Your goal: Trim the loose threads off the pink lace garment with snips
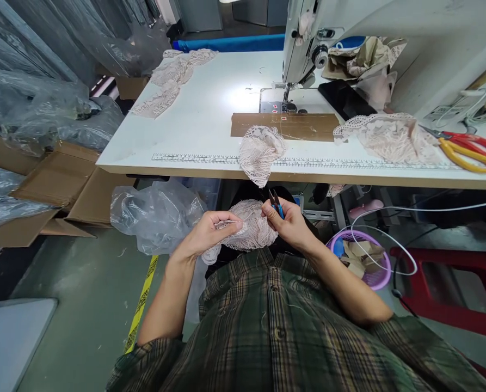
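My left hand [213, 233] pinches the edge of a pale pink lace piece [253, 226] that lies bunched over my lap. In my right hand [287, 220] is a small pair of blue-handled thread snips [276, 204], blades pointing up and away from me. Both hands are just below the front edge of the sewing table [194, 130]. Another lace piece [262, 152] hangs partly over that edge, in front of the snips. How the fingers of my right hand wrap the handles is partly hidden.
A sewing machine [303, 49] stands over the table, with brown cardboard [308, 125] before its needle. Lace lies at the left [173, 81] and right [389, 136], near red- and yellow-handled scissors [467, 152]. Below are a purple basket [383, 277], a red stool [442, 261] and cartons [63, 174].
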Motion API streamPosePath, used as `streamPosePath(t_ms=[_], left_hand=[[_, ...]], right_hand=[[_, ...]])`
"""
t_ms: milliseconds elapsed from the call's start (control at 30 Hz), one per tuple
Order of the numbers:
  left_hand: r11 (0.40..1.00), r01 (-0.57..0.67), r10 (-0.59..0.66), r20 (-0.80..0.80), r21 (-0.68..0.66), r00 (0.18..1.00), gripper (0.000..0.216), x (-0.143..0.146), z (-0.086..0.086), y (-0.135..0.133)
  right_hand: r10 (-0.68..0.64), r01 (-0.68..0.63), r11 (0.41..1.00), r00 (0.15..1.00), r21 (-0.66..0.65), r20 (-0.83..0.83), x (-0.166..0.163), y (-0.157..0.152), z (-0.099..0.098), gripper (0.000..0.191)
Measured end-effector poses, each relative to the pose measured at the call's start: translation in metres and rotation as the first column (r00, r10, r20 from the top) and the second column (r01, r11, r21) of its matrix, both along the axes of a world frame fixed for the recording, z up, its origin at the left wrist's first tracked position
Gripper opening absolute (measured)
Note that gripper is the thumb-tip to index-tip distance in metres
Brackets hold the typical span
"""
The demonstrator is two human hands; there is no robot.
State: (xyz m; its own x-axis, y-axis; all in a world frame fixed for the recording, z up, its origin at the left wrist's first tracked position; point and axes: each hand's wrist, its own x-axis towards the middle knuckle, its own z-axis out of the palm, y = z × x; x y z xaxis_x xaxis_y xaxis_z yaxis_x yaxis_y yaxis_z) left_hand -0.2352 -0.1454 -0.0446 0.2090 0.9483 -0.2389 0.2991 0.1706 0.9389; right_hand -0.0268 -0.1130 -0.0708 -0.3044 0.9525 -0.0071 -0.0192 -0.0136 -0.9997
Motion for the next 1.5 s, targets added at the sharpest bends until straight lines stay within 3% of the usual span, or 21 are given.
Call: streamPosePath(t_ms=[133,233,333,433,600,700,833,967,1100,1233,1400,1500], left_hand=[[1.0,0.017,-0.017,0.009,0.01,1.0,0.028,0.0,0.002,-0.001],[0.997,0.074,-0.074,0.002,0.021,0.997,0.028,-0.002,0.005,0.0],[0.987,0.158,-0.158,-0.009,0.012,0.987,0.028,-0.002,0.011,0.001],[0.973,0.232,-0.232,-0.031,0.009,0.972,0.028,-0.002,0.015,0.003],[0.96,0.28,-0.279,-0.036,0.015,0.959,0.03,-0.002,0.014,0.005],[0.956,0.294,-0.294,-0.043,-0.001,0.955,0.032,-0.003,0.012,0.006],[0.957,0.29,-0.289,-0.036,0.012,0.957,0.03,-0.003,0.01,0.007],[0.96,0.277,-0.277,-0.034,0.022,0.96,0.028,-0.002,0.006,0.008],[0.965,0.26,-0.258,-0.055,0.031,0.964,0.031,-0.002,0.002,0.01],[0.96,0.272,-0.266,-0.082,0.072,0.961,0.032,-0.007,0.002,0.012],[0.975,0.21,-0.206,-0.063,0.078,0.977,0.033,-0.02,-0.001,0.011],[0.983,0.177,-0.176,-0.017,0.049,0.984,0.033,-0.024,-0.003,0.01]], right_hand=[[-0.05,0.035,0.986,0.995,0.16,0.091,0.007,0.0,0.002,0.038],[0.032,-0.063,0.974,0.989,0.22,0.142,0.011,0.009,0.005,0.033],[0.242,-0.259,0.958,0.96,0.121,0.144,0.009,0.019,0.009,0.038],[0.451,-0.452,0.892,0.89,-0.011,0.065,0.006,0.025,0.013,0.045],[0.543,-0.543,0.84,0.84,0.003,-0.017,-0.001,0.024,0.014,0.033],[0.525,-0.529,0.848,0.848,-0.044,-0.071,-0.006,0.021,0.013,0.031],[0.439,-0.465,0.858,0.885,-0.22,-0.157,-0.009,0.016,0.009,0.028],[0.329,-0.451,0.801,0.881,-0.394,-0.34,-0.006,0.013,0.003,0.017],[0.22,-0.468,0.761,0.837,-0.45,-0.5,-0.008,0.008,0.004,0.014],[0.139,-0.466,0.759,0.798,-0.454,-0.587,-0.009,-0.004,0.01,0.017],[0.112,-0.351,0.867,0.828,-0.353,-0.55,0.009,-0.013,0.016,0.026],[0.191,-0.336,0.911,0.858,-0.239,-0.477,0.017,-0.012,0.017,0.029]])
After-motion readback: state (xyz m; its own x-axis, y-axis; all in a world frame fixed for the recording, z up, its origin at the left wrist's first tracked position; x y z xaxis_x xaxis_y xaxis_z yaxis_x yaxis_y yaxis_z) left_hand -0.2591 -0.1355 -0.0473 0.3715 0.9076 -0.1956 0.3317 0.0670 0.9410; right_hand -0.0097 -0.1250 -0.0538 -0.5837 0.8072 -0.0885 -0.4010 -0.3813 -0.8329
